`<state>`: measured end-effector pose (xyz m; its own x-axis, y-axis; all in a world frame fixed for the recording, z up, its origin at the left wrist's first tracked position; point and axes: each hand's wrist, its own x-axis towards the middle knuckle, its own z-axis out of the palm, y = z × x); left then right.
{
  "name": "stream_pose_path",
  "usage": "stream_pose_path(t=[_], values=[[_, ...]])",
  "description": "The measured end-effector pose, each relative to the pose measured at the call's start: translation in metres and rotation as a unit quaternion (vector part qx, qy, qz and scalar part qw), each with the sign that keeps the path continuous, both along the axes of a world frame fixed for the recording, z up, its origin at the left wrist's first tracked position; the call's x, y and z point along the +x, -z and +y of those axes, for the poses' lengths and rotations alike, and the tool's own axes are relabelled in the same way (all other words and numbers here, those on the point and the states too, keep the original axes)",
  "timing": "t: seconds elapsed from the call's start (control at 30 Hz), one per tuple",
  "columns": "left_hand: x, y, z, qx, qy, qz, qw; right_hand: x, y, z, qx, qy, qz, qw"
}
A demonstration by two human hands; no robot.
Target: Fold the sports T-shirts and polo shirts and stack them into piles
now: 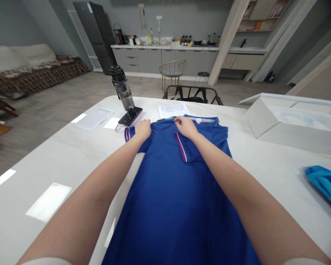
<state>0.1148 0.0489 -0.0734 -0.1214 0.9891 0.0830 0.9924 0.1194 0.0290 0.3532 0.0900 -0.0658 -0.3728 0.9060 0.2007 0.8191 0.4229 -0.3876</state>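
Note:
A blue polo shirt (171, 191) with red and white trim lies flat on the white table (44, 165), collar at the far end. One sleeve is folded in over the shirt's back. My left hand (142, 129) rests on the shirt's far left shoulder, beside the left sleeve, fingers curled down on the cloth. My right hand (185, 127) presses on the shirt near the collar, at the top of the folded-in sleeve, fingers bent against the fabric. Neither hand lifts the shirt off the table.
A dark water bottle (123, 88) stands over a black phone (130, 116) beyond my left hand. Papers (173, 109) and a pen lie behind the collar. An open white box (295, 121) sits at the right. Turquoise cloth (325, 186) lies at the right edge. A black chair (193, 95) stands behind the table.

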Motion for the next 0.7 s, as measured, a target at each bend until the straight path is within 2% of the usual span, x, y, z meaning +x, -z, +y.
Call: stream_pose_path(t=[0.07,0.2,0.37,0.47,0.6,0.7], values=[[-0.021,-0.001,-0.002,-0.012,-0.005,0.001,1.000,-0.038,0.002,0.005,-0.046,-0.038,-0.016,0.998],[-0.042,-0.007,-0.011,-0.042,-0.008,0.028,0.999,-0.081,0.010,0.013,-0.072,-0.025,-0.074,0.994],[-0.046,-0.021,-0.030,-0.087,0.012,0.075,0.993,-0.090,0.018,0.019,-0.049,-0.013,-0.103,0.993],[-0.044,-0.026,-0.043,-0.103,0.002,0.086,0.991,-0.092,0.017,0.018,-0.047,-0.007,-0.105,0.993],[-0.041,-0.028,-0.057,-0.047,0.003,0.112,0.993,-0.096,0.013,0.011,-0.032,0.007,-0.103,0.994],[-0.039,-0.038,-0.065,0.012,0.009,0.098,0.995,-0.093,0.007,0.002,-0.003,0.027,-0.087,0.996]])
